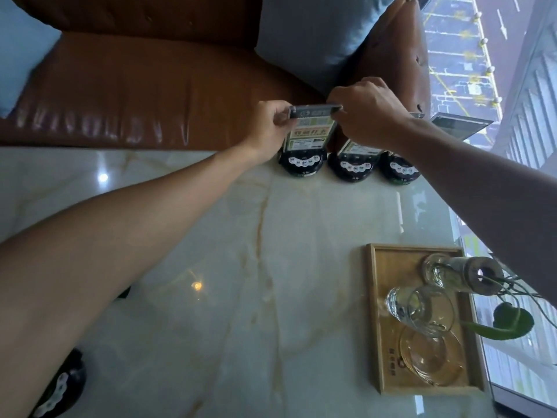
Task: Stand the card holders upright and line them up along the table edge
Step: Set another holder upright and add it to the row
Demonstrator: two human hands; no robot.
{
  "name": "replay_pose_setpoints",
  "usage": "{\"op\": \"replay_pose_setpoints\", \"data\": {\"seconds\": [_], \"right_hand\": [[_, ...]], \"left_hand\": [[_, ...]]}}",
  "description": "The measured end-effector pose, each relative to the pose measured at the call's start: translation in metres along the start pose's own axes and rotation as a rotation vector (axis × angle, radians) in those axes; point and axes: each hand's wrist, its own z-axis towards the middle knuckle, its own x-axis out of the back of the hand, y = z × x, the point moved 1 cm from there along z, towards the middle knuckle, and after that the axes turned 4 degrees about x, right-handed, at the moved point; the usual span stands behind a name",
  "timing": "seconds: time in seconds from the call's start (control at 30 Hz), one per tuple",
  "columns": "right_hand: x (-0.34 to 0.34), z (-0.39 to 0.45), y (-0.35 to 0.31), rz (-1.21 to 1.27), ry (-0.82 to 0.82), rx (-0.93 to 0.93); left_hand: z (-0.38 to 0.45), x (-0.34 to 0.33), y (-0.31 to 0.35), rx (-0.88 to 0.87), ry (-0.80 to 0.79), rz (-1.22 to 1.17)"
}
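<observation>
Three card holders with round black bases stand upright in a row along the far edge of the marble table [211, 267]. The leftmost card holder [310, 137] carries a green and white card. My left hand [271, 125] pinches its top left corner, and my right hand [367, 110] pinches its top right corner. The middle card holder [351, 167] and the right card holder [398, 171] stand beside it, their cards partly hidden behind my right forearm. Another black round base [64, 384] lies at the near left edge, mostly hidden under my left arm.
A wooden tray [375, 297] at the near right holds glass cups and a glass bottle with a green plant. A brown leather sofa [135, 95] with blue cushions sits beyond the far table edge. A window runs along the right.
</observation>
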Motion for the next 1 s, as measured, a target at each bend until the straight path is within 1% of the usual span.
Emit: {"op": "replay_pose_setpoints", "data": {"seconds": [0.23,0.43,0.6,0.83,1.0], "right_hand": [[-0.002,-0.005,0.005,0.033,0.006,-0.009],[-0.006,-0.011,0.005,0.024,0.008,0.008],[-0.005,-0.014,0.011,0.026,0.023,-0.001],[-0.005,-0.015,0.007,0.044,0.020,-0.007],[-0.003,-0.018,0.004,0.090,0.016,-0.042]], "left_hand": [[0.002,-0.001,-0.003,-0.013,-0.024,0.037],[-0.003,-0.004,-0.003,-0.018,-0.006,0.007],[-0.003,-0.008,-0.001,-0.023,-0.025,0.024],[-0.001,-0.010,-0.009,-0.011,-0.035,-0.015],[-0.001,-0.011,-0.011,-0.025,-0.053,-0.017]]}}
